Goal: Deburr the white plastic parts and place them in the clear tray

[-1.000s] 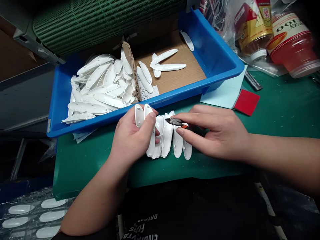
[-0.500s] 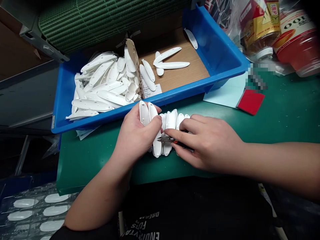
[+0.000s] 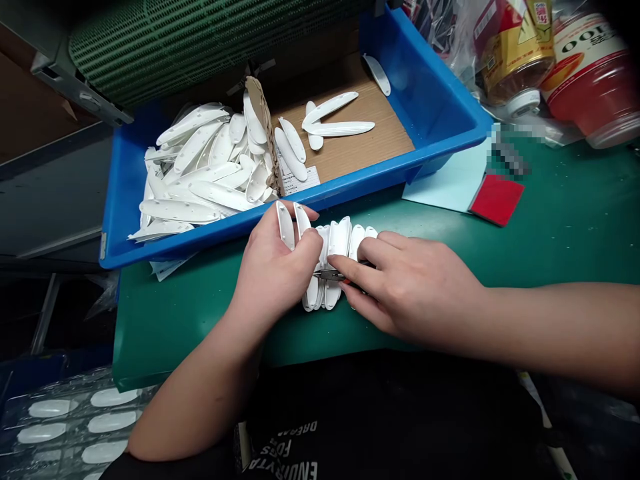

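- A row of white plastic oval pieces (image 3: 340,240) stands on edge, packed side by side, on a green work mat (image 3: 190,327), in a dim, cluttered workspace.
- The row lies between the hands, just in front of the tray.
- The left hand (image 3: 273,267) is curled, fingers and thumb closed around the two end pieces and tilting them up from the row.
- The right hand (image 3: 410,287) pinches small flush cutters (image 3: 327,275) with orange-and-black handles, its fingers partly spread over the row. The cutter tips sit against the pieces by the left thumb; whether they are biting is hard to tell, as the fingers block the view.
- Behind the row, a blue plastic tray (image 3: 360,175) holds a heap of loose white pieces (image 3: 193,160) on one side of a cardboard divider (image 3: 260,127). A few more lie on the cardboard liner (image 3: 360,133), beside a printed label (image 3: 300,179).
- To the right on the mat lie a pale blue sheet (image 3: 445,180) and a red pad (image 3: 497,199), next to a pixelated object (image 3: 507,153).
- Beyond them, an amber bottle (image 3: 515,47) and a red bottle (image 3: 590,80) lie tilted on plastic wrap.
- At lower left, a clear blister tray (image 3: 75,420) holds white ovals.
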`<move>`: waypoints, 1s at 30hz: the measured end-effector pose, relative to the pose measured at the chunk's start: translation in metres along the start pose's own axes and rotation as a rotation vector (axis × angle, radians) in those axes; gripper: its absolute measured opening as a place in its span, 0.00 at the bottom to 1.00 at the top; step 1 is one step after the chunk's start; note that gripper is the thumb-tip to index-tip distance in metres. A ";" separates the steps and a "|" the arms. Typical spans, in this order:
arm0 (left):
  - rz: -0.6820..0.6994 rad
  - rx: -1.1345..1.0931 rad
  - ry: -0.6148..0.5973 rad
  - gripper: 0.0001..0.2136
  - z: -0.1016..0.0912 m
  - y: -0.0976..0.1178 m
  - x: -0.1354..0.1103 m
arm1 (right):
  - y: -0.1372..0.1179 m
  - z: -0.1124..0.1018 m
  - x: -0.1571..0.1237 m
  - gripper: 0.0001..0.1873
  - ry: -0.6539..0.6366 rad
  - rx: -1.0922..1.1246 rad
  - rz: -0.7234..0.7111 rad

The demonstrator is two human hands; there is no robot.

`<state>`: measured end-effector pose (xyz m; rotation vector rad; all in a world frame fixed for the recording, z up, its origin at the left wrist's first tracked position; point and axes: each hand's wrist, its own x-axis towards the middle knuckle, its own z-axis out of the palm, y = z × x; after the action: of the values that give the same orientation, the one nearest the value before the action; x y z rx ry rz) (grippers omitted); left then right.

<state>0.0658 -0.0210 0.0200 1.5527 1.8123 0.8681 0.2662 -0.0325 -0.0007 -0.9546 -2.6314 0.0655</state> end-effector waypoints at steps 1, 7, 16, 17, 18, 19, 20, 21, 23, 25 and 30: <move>0.002 -0.001 0.001 0.08 0.000 0.000 0.000 | 0.000 0.000 0.000 0.18 -0.007 0.001 0.004; 0.003 0.001 -0.004 0.08 0.001 -0.001 0.000 | -0.002 0.001 0.000 0.18 -0.021 0.010 0.001; -0.039 -0.095 -0.055 0.05 -0.005 -0.003 0.003 | 0.017 0.003 -0.001 0.16 0.155 0.274 0.041; -0.039 -0.098 -0.060 0.07 -0.005 -0.004 0.004 | 0.020 0.003 -0.001 0.16 0.164 0.308 0.058; -0.037 -0.091 -0.065 0.08 -0.006 -0.005 0.004 | 0.022 0.002 -0.001 0.16 0.170 0.336 0.074; -0.032 -0.077 -0.070 0.09 -0.006 -0.005 0.004 | 0.023 0.002 0.000 0.15 0.174 0.361 0.088; -0.025 -0.057 -0.076 0.09 -0.006 -0.005 0.004 | 0.024 0.002 0.001 0.15 0.179 0.385 0.100; -0.018 -0.034 -0.081 0.10 -0.006 -0.005 0.004 | 0.026 0.002 0.001 0.15 0.183 0.408 0.109; -0.004 0.012 -0.104 0.12 -0.007 -0.003 0.003 | 0.028 0.001 0.002 0.14 0.190 0.445 0.121; 0.011 0.043 -0.137 0.14 -0.007 -0.001 0.003 | 0.030 0.001 0.003 0.13 0.196 0.458 0.131; -0.028 -0.021 -0.151 0.10 -0.010 -0.005 0.004 | 0.032 0.000 0.005 0.13 0.196 0.472 0.141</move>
<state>0.0542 -0.0188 0.0221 1.5328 1.7080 0.7336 0.2822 -0.0045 -0.0046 -0.9187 -2.2195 0.5686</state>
